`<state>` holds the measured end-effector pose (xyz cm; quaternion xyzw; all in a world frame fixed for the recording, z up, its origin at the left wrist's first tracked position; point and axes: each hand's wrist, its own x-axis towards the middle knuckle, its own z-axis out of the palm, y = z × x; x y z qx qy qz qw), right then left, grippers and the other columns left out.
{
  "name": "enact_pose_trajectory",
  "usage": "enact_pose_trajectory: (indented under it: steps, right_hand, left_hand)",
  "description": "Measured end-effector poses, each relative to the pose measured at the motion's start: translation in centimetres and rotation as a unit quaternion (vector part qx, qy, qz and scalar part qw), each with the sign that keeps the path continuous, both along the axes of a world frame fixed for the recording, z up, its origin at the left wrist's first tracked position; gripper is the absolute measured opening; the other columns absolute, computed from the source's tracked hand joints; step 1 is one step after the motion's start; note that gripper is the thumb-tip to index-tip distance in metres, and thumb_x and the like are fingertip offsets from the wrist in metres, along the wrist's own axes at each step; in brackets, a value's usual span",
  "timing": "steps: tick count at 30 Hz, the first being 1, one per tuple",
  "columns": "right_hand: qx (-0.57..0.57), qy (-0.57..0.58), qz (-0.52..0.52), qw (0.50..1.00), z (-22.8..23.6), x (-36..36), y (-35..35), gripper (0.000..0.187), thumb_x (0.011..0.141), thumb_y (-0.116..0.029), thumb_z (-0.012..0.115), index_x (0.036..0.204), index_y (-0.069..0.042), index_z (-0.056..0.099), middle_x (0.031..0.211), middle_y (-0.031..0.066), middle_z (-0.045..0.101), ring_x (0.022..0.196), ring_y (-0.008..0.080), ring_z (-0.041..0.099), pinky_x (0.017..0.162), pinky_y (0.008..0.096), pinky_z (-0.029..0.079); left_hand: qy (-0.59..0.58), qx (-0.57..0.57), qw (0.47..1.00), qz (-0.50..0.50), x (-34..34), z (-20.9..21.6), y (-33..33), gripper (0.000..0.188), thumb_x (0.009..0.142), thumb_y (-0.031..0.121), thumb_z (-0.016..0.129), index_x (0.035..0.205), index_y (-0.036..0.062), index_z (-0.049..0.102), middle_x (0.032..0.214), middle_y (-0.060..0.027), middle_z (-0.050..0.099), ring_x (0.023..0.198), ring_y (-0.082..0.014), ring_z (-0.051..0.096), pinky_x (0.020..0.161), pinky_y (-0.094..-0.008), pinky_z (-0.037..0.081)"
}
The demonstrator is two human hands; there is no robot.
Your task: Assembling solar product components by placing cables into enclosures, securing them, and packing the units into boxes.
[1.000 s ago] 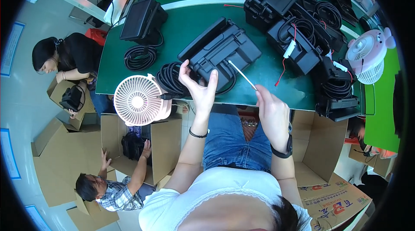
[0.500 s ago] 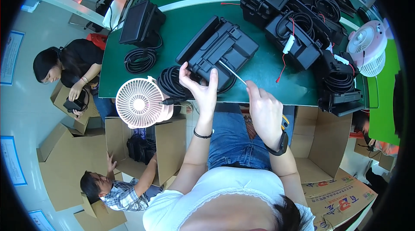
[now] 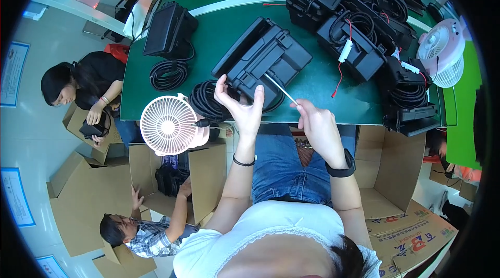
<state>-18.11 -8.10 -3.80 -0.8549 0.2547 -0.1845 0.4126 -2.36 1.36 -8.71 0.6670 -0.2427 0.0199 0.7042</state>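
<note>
A black hard plastic case (image 3: 284, 57) stands tilted near the front edge of the green table, its lid side toward the upper left. My left hand (image 3: 242, 109) grips its lower left edge, thumb and fingers spread against it. In my right hand (image 3: 317, 124) is a screwdriver (image 3: 281, 88), its thin metal shaft pinched between thumb and fingers. The tip meets the case's near side, next to a short black cable fitting. My palm hides the handle. A coiled black cable (image 3: 205, 101) lies left of the case, beside my left hand.
A pink fan (image 3: 167, 126) stands at the table's front edge. Another case (image 3: 169, 30) with coiled cable is to the left; several cases (image 3: 351, 43) crowd the right, near a second fan (image 3: 442, 49). Two people handle things by cardboard boxes (image 3: 205, 179) at left.
My right hand has turned slightly and shifted a little to the right, so the yellow part beside it no longer shows. The screwdriver tip stays at the case. My left hand hardly moves.
</note>
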Motion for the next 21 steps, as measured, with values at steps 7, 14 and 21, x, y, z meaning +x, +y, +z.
enact_pose_trajectory:
  steps: [7,14,21]
  right_hand:
    - [0.080,-0.022,0.015,0.996,-0.3,-1.0,-0.4,0.021,0.100,-0.010,0.046,0.108,-0.004,0.065,0.056,0.0092,0.055,0.050,0.0183,0.057,0.052,0.0311,0.045]
    - [0.152,-0.080,-0.054,0.984,0.3,-3.9,-2.3,0.022,0.102,-0.011,0.045,0.111,-0.005,0.065,0.058,0.0036,0.054,0.052,0.0098,0.051,0.050,0.0257,0.040]
    - [0.271,-0.117,-0.055,0.954,-1.0,-3.5,-2.3,0.025,0.104,-0.017,0.045,0.114,-0.005,0.064,0.062,-0.0021,0.054,0.050,0.0015,0.038,0.047,0.0203,0.030]
  left_hand:
    - [-0.026,0.079,0.996,-0.033,0.7,1.1,0.6,0.085,0.078,0.007,0.077,0.144,0.0092,0.023,0.137,-0.0153,0.020,0.129,-0.0302,0.030,0.103,-0.0467,0.042]
    - [-0.243,0.265,0.931,0.065,1.5,4.4,0.8,0.055,0.084,0.017,0.069,0.134,0.0064,0.047,0.137,-0.0217,0.032,0.125,-0.0381,0.040,0.103,-0.0454,0.038]
    - [-0.435,0.374,0.818,-0.046,3.4,7.9,-4.2,0.056,0.082,0.028,0.071,0.130,0.0065,0.053,0.122,-0.0149,0.059,0.116,-0.0321,0.055,0.101,-0.0423,0.043]
